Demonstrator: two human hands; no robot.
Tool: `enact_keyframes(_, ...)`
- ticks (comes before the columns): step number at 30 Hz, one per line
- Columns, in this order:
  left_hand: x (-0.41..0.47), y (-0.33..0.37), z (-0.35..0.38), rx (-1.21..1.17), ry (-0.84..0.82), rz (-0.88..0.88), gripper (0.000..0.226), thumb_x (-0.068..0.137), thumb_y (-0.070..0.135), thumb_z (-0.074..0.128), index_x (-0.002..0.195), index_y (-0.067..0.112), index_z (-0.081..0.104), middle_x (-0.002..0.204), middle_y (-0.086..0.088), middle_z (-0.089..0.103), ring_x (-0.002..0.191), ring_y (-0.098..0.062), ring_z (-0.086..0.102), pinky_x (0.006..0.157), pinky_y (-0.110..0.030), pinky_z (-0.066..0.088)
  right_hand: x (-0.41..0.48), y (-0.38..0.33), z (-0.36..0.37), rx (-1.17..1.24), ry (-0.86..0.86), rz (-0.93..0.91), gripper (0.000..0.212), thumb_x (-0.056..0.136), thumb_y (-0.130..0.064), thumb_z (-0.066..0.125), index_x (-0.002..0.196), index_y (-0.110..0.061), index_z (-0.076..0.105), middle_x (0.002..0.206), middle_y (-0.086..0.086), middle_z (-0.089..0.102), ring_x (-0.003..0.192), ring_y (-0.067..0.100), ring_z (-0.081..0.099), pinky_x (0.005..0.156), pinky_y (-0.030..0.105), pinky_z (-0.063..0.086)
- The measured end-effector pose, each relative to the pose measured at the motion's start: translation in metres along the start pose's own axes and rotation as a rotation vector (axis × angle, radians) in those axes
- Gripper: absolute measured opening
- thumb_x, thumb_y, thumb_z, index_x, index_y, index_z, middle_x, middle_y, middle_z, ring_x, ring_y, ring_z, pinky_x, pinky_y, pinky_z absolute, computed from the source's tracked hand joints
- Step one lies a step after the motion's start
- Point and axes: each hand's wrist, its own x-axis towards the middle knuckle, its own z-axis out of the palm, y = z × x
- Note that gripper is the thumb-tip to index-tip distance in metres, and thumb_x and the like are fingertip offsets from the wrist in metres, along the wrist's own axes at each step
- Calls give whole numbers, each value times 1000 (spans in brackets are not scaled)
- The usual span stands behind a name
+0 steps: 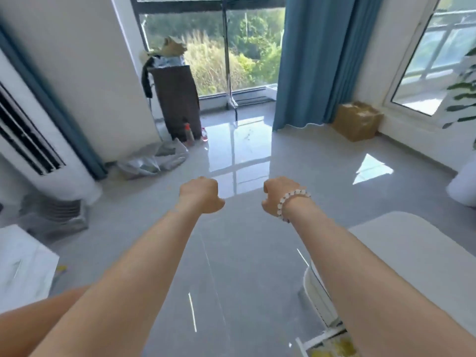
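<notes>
While both arms stretch forward, level and parallel, over the grey tiled floor [231, 253], left hand [199, 193] and right hand [279, 194] are curled into fists and grip nothing visible. Judged a ready pose, not a grasp. The nearest loose item, a crumpled plastic bag [154, 161], lies on the floor ahead-left, well apart from the left hand.

The glossy grey tile floor [244, 253] mirrors the window panes. A tall dark cabinet [177, 104] stands on it by the glass, with a reddish bottle [188, 132] and a small clear bottle [204, 134] at its foot. A crumpled grey sheet [154, 161] lies against the white wall [90, 73], and a cardboard box [356, 121] sits just beside the blue curtain [309, 73].
</notes>
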Motion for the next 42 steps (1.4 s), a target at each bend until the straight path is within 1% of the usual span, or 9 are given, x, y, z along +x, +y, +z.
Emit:
enact_keyframes(5, -5, -125, -4, -18, 19, -205, 29, 87, 37, 53, 110, 21, 61, 117, -1, 59, 106, -24, 56, 80, -30, 43, 57, -124, -4, -49, 9, -263, 37, 91, -18, 46, 126, -9, 55, 130, 9, 52, 113, 28, 56, 89, 33, 48)
enact_keyframes(15, -6, -323, 17, -51, -32, -507, 26, 81, 29, 52, 101, 17, 65, 106, -1, 63, 96, -23, 58, 75, -30, 46, 145, -316, 16, -57, -10, -564, 32, 89, -16, 49, 119, -11, 61, 118, 7, 60, 101, 26, 60, 77, 29, 47)
enact_keyframes(18, 3, -356, 32, -74, -35, -578, 28, 81, 30, 53, 104, 19, 65, 110, -1, 61, 100, -23, 58, 78, -30, 46, 165, -347, 26, -108, -46, -631, 31, 90, -15, 48, 118, -10, 61, 118, 6, 59, 100, 25, 59, 75, 29, 47)
enact_keyframes(23, 28, -393, 56, -46, -42, -650, 30, 82, 33, 51, 105, 20, 64, 109, -1, 63, 104, -23, 56, 89, -35, 36, 212, -390, 33, -173, -55, -727, 30, 89, -15, 48, 116, -11, 62, 117, 6, 58, 103, 24, 57, 76, 30, 49)
enact_keyframes(28, 67, -434, 67, -72, -66, -760, 31, 83, 33, 50, 108, 19, 62, 110, -1, 63, 107, -23, 55, 90, -34, 35, 274, -443, 41, -191, -66, -832, 31, 89, -16, 48, 117, -13, 62, 120, 4, 57, 105, 24, 57, 77, 32, 50)
enact_keyframes(34, 121, -480, 46, -136, -70, -882, 26, 82, 24, 49, 100, 14, 64, 103, -4, 65, 90, -23, 55, 81, -32, 35, 357, -501, 24, -217, -123, -937, 30, 89, -16, 48, 116, -13, 62, 120, 4, 57, 98, 23, 60, 70, 27, 45)
enact_keyframes(37, 139, -506, 35, -160, -51, -966, 31, 82, 23, 48, 103, 6, 64, 106, -9, 65, 100, -25, 60, 79, -31, 41, 390, -537, 13, -220, -96, -1028, 28, 92, -19, 46, 114, -12, 62, 116, 4, 57, 97, 23, 60, 70, 28, 46)
enact_keyframes(39, 145, -520, 35, -171, -56, -1018, 32, 82, 23, 48, 102, 4, 64, 105, -10, 65, 101, -26, 61, 74, -30, 40, 403, -564, 15, -245, -102, -1095, 22, 89, -16, 48, 104, -11, 63, 107, 4, 59, 87, 22, 60, 65, 27, 45)
enact_keyframes(42, 144, -543, 41, -205, -76, -1097, 18, 83, 26, 50, 88, 14, 63, 92, -7, 61, 92, -26, 60, 68, -27, 35, 408, -604, 27, -286, -133, -1188, 21, 85, -10, 47, 98, -11, 64, 98, 4, 60, 74, 21, 57, 57, 25, 44)
